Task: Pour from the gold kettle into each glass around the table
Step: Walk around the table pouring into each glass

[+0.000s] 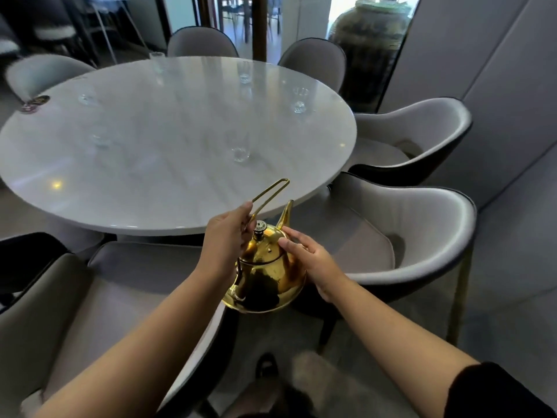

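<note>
Grey chairs [416, 212] ring the round white desk [150, 191], where clear glasses [240, 152] stand spread apart. The shiny gold kettle [268, 282], lid on, hangs over two near chairs, short of the desk. The left hand [226, 236] grips its thin handle; the right hand [313, 260] rests straight-fingered on its side.

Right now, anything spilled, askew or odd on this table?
No spill; no glass looks tipped on the marble table. Only oddity: two dark round pieces at its left edge, too blurred to identify. The left hand grips the gold kettle; right hand touches it.
</note>
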The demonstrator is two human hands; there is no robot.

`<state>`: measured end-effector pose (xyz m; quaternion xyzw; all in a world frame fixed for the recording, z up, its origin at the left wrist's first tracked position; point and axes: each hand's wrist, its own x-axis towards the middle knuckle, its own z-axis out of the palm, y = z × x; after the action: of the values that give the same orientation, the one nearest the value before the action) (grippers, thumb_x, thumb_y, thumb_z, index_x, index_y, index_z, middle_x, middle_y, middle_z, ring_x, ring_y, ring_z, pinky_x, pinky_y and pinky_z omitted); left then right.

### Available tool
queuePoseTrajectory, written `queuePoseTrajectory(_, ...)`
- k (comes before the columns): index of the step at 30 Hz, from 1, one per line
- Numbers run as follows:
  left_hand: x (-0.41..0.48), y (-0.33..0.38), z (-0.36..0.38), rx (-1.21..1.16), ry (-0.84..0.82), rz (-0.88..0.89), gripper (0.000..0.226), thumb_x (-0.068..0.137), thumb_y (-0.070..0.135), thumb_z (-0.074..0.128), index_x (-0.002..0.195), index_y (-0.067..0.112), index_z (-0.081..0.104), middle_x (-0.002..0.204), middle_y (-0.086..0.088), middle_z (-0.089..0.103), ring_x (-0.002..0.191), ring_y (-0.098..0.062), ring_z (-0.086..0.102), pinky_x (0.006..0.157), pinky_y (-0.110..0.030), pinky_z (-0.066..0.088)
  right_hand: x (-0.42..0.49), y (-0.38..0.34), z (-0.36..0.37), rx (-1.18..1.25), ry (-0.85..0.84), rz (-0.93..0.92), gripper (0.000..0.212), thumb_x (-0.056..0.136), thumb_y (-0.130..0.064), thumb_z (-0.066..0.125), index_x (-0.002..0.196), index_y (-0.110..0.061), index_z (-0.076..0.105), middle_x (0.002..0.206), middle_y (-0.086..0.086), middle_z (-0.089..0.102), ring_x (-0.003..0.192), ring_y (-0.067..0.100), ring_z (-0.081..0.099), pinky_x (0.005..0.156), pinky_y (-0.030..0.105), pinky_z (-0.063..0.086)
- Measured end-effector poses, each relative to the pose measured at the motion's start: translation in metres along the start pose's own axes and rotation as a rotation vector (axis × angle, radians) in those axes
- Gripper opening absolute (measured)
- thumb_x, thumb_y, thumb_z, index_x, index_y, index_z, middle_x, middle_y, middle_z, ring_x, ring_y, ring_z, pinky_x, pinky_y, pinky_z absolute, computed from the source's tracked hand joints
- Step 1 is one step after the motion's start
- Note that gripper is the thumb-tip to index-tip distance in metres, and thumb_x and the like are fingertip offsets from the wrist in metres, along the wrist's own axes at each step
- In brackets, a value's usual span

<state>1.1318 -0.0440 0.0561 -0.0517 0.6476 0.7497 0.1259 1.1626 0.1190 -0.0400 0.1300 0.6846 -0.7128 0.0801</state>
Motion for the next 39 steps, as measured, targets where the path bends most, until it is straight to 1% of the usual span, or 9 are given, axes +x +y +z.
queuePoseTrajectory(3, 0.024, 0.0, 0.005, 0.003, 0.04, 0.002, 0.049, 0.093, 0.03, 0.053, 0.045, 0.022, 0.053, 0.042, 0.01, 0.049, 0.035, -0.001, 0.036, 0.055, -0.025, 0.032, 0.031, -0.005, -0.005, -0.03, -0.042, 0.015, 0.055, 0.073, -0.055, 0.069, 0.126, -0.043, 0.058, 0.121, -0.006, 0.064, 0.107, 0.01, 0.06, 0.075, 0.018, 0.05)
queuePoseTrajectory(7, 0.061, 0.008, 0.009, 0.048, 0.09, 0.018, 0.051, 0.093, 0.032, 0.051, 0.043, 0.022, 0.053, 0.041, 0.011, 0.047, 0.035, -0.002, 0.035, 0.055, -0.026, 0.033, 0.076, -0.016, -0.005, -0.012, -0.112, 0.053, 0.049, 0.072, -0.056, 0.068, 0.119, -0.048, 0.058, 0.121, -0.005, 0.064, 0.11, 0.015, 0.06, 0.092, 0.035, 0.053)
queuePoseTrajectory(9, 0.078, 0.014, 0.009, 0.064, 0.099, 0.028, 0.054, 0.094, 0.033, 0.05, 0.041, 0.022, 0.052, 0.04, 0.011, 0.045, 0.034, -0.002, 0.033, 0.053, -0.024, 0.032, 0.097, -0.024, -0.004, -0.007, -0.143, 0.062, 0.047, 0.072, -0.056, 0.069, 0.117, -0.048, 0.059, 0.121, -0.004, 0.064, 0.109, 0.016, 0.062, 0.093, 0.036, 0.053)
queuePoseTrajectory(15, 0.134, 0.037, 0.007, 0.091, 0.196, 0.042, 0.057, 0.093, 0.035, 0.049, 0.037, 0.023, 0.052, 0.042, 0.009, 0.042, 0.036, -0.003, 0.031, 0.052, -0.026, 0.029, 0.167, -0.051, 0.001, -0.051, -0.206, 0.06, 0.055, 0.074, -0.056, 0.069, 0.126, -0.043, 0.057, 0.126, 0.0, 0.062, 0.11, 0.018, 0.062, 0.092, 0.035, 0.054)
queuePoseTrajectory(18, 0.16, 0.049, 0.004, 0.124, 0.242, 0.056, 0.053, 0.093, 0.036, 0.049, 0.042, 0.021, 0.051, 0.042, 0.008, 0.04, 0.037, -0.005, 0.03, 0.051, -0.027, 0.027, 0.196, -0.063, 0.007, -0.059, -0.229, 0.056, 0.06, 0.072, -0.058, 0.068, 0.129, -0.041, 0.056, 0.13, 0.002, 0.06, 0.114, 0.021, 0.059, 0.098, 0.045, 0.049)
queuePoseTrajectory(24, 0.211, 0.077, -0.002, 0.18, 0.308, 0.079, 0.052, 0.093, 0.034, 0.048, 0.043, 0.021, 0.052, 0.045, 0.005, 0.042, 0.039, -0.006, 0.033, 0.049, -0.024, 0.029, 0.247, -0.091, 0.022, -0.037, -0.31, 0.076, 0.064, 0.073, -0.059, 0.065, 0.132, -0.038, 0.053, 0.12, -0.004, 0.064, 0.103, 0.013, 0.062, 0.069, 0.025, 0.055)
queuePoseTrajectory(28, 0.244, 0.094, -0.005, 0.206, 0.323, 0.078, 0.059, 0.094, 0.028, 0.046, 0.035, 0.023, 0.051, 0.047, 0.004, 0.046, 0.039, -0.006, 0.034, 0.05, -0.024, 0.03, 0.275, -0.103, 0.032, -0.017, -0.316, 0.108, 0.057, 0.084, -0.056, 0.06, 0.135, -0.034, 0.05, 0.125, 0.0, 0.061, 0.108, 0.018, 0.06, 0.077, 0.033, 0.057)
queuePoseTrajectory(33, 0.278, 0.109, -0.008, 0.246, 0.305, 0.065, 0.043, 0.094, 0.022, 0.044, 0.052, 0.016, 0.048, 0.04, 0.009, 0.048, 0.031, 0.0, 0.034, 0.038, -0.014, 0.029, 0.3, -0.108, 0.04, 0.037, -0.297, 0.157, 0.053, 0.082, -0.058, 0.06, 0.13, -0.036, 0.054, 0.117, -0.003, 0.064, 0.103, 0.017, 0.062, 0.081, 0.041, 0.057)
queuePoseTrajectory(39, 0.311, 0.118, -0.005, 0.374, 0.272, 0.055, 0.046, 0.097, 0.017, 0.041, 0.052, 0.013, 0.05, 0.032, 0.012, 0.043, 0.028, -0.003, 0.035, 0.034, -0.01, 0.027, 0.322, -0.106, 0.046, 0.097, -0.275, 0.225, 0.051, 0.084, -0.059, 0.058, 0.13, -0.038, 0.053, 0.112, -0.009, 0.058, 0.101, 0.018, 0.057, 0.089, 0.053, 0.053)
